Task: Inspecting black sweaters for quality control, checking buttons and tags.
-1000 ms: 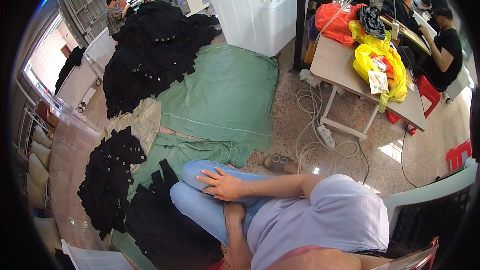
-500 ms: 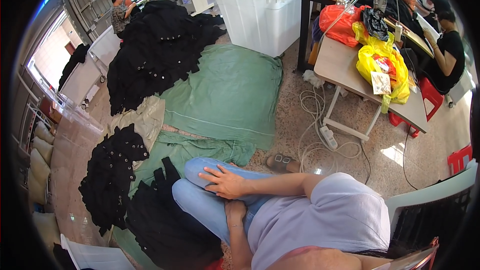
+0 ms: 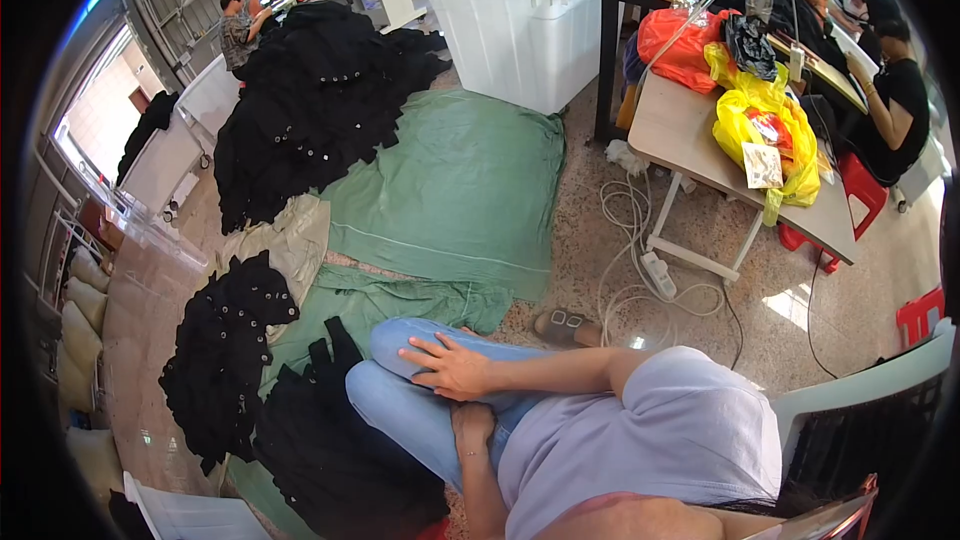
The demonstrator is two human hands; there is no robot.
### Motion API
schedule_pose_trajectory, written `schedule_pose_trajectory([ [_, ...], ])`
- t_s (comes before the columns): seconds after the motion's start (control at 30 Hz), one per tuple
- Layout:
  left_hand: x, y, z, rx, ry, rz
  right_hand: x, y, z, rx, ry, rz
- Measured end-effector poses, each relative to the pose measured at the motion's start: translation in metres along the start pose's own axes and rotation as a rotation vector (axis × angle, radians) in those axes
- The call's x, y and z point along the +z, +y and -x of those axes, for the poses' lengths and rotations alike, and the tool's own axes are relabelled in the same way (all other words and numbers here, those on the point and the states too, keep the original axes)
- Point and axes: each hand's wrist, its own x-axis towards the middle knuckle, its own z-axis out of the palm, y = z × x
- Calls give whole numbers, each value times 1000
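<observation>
I sit with my legs in blue jeans crossed. My right hand lies flat on my upper thigh with the fingers spread and holds nothing. My left hand is tucked down between my thighs just below it, and its fingers are hidden. A heap of black garments lies on the floor against my knees. A second black heap lies further left.
A green cloth covers the floor ahead, with a big pile of black garments and a white plastic tub beyond it. At the right stands a table with yellow and red bags, with cables and a power strip under it. Other people work at the back.
The view has shifted slightly. Both hands stay where they were.
</observation>
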Motion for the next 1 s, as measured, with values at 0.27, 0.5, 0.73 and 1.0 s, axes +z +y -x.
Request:
schedule_pose_trajectory([
  [0.27, -11, -2, 3, -4, -89, 29, -1, -3, -3, -6, -9, -21],
  [0.5, 1, -4, 1, -2, -44, -19, -1, -3, -1, 8, 17, -13],
  [0.73, 20, -10, -3, 18, 53, 45, -37, 27, 8, 268, 214, -630],
  [1.0, 23, -13, -3, 85, 188, 78, -317, 38, 46, 168, 1619, -300],
])
